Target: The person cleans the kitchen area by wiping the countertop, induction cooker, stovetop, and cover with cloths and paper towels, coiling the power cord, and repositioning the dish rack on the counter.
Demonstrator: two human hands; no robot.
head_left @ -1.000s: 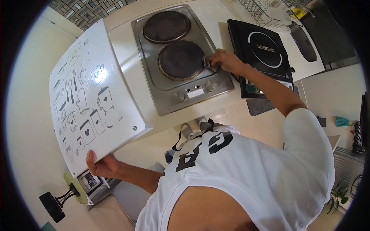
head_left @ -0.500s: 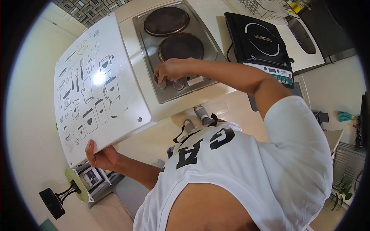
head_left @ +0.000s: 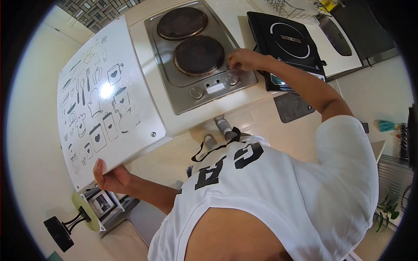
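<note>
A white panel (head_left: 143, 111) printed with kitchen utensil drawings stands at the left of the counter. My left hand (head_left: 114, 178) is closed on its near edge, with the thumb along the edge and some fingers hidden beneath. To the right of the panel is a steel hot plate stove (head_left: 167, 85) with two dark round burners. Two knobs sit at its front: a left knob (head_left: 196, 92) and a right knob (head_left: 232, 78). Over the stove's right edge, just beyond the right knob, my right hand (head_left: 246, 59) has its fingers curled together. Whatever is between its fingertips is hidden.
A black induction cooker (head_left: 289, 41) stands right of the stove, under my right forearm. Behind it are a wire rack (head_left: 289, 11) and a sink (head_left: 335, 37). A grey mat (head_left: 292, 107) lies on the floor. A framed photo (head_left: 101, 203) is at lower left.
My right hand has left the stove's left knob and moved right, past the right knob to the stove's right edge. Both knobs now show. My left hand stays on the panel.
</note>
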